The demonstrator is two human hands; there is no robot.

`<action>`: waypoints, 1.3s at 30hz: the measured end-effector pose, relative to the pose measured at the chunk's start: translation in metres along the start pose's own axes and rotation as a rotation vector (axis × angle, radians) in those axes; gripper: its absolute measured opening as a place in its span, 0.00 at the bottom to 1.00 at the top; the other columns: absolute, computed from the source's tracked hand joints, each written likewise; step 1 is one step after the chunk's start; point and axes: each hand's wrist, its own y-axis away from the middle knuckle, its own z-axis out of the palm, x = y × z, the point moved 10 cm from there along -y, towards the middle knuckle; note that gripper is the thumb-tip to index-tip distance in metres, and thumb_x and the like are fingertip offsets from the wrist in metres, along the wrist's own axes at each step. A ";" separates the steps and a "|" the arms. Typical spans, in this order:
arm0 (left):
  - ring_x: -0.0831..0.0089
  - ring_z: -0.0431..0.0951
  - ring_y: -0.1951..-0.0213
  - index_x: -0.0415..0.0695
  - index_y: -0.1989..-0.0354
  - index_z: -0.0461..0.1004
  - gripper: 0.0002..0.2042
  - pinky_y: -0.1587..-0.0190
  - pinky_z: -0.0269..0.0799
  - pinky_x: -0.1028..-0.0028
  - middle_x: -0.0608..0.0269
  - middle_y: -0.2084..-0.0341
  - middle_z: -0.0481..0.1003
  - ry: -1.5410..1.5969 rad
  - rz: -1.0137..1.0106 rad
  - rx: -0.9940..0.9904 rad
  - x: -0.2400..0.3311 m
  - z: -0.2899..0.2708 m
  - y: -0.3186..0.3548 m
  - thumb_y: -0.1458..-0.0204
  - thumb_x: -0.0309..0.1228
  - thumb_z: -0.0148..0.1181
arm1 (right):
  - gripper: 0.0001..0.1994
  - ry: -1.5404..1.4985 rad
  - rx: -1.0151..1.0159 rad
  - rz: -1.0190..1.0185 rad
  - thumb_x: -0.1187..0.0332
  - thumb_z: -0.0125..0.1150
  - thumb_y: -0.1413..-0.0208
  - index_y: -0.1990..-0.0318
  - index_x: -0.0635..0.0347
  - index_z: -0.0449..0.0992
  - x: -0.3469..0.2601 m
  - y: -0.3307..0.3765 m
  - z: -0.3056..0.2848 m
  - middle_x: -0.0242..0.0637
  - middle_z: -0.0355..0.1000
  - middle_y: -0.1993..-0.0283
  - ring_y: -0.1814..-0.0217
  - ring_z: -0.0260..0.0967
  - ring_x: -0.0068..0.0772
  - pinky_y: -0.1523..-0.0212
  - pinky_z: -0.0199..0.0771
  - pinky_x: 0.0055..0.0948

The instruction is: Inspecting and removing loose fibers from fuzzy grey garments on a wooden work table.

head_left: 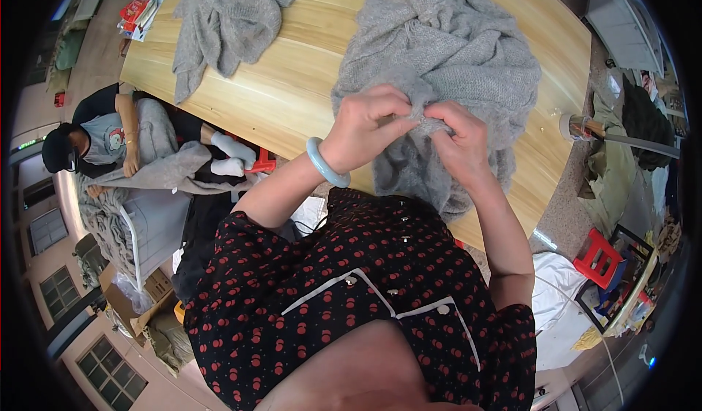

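A grey knitted garment lies bunched over the wooden table in front of me, its near end hanging at the table's edge. My left hand, with a pale blue bangle at the wrist, pinches a gathered bit of the fuzzy knit between thumb and fingers. Close beside it, my right hand is closed on the same bit of fabric, fingertips almost touching the left ones. Whether a small tool or thread is between the fingers is too small to make out.
More grey knitwear lies at the table's far left. A seated person at the left handles grey knit. A jar of tools is at the table's right edge. A red stool and piled cloth stand right.
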 end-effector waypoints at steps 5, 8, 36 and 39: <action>0.65 0.72 0.73 0.37 0.75 0.70 0.06 0.71 0.68 0.75 0.58 0.73 0.70 -0.463 0.424 0.083 0.033 0.006 0.018 0.64 0.19 0.58 | 0.09 -0.012 -0.014 0.084 0.82 0.49 0.63 0.70 0.65 0.68 0.013 0.002 0.013 0.36 0.65 0.74 0.72 0.64 0.28 0.70 0.64 0.23; 0.64 0.72 0.71 0.38 0.72 0.71 0.08 0.70 0.69 0.73 0.58 0.71 0.70 -0.531 0.425 0.048 0.030 0.013 0.022 0.65 0.18 0.57 | 0.12 -0.026 0.060 0.196 0.82 0.49 0.63 0.66 0.63 0.69 0.023 0.009 0.013 0.36 0.64 0.74 0.73 0.62 0.26 0.70 0.64 0.22; 0.65 0.73 0.75 0.37 0.72 0.72 0.10 0.74 0.68 0.74 0.57 0.78 0.72 -0.513 0.446 0.250 0.023 0.008 0.021 0.67 0.14 0.55 | 0.13 0.355 0.047 -0.300 0.80 0.53 0.65 0.66 0.62 0.70 -0.015 0.003 0.012 0.36 0.65 0.74 0.74 0.66 0.35 0.74 0.68 0.28; 0.64 0.73 0.75 0.37 0.72 0.71 0.10 0.73 0.68 0.74 0.56 0.78 0.72 -0.503 0.390 0.347 0.021 0.010 0.022 0.66 0.14 0.55 | 0.12 0.327 0.067 -0.259 0.82 0.51 0.65 0.68 0.65 0.70 -0.012 0.002 0.012 0.42 0.68 0.72 0.74 0.66 0.40 0.74 0.67 0.30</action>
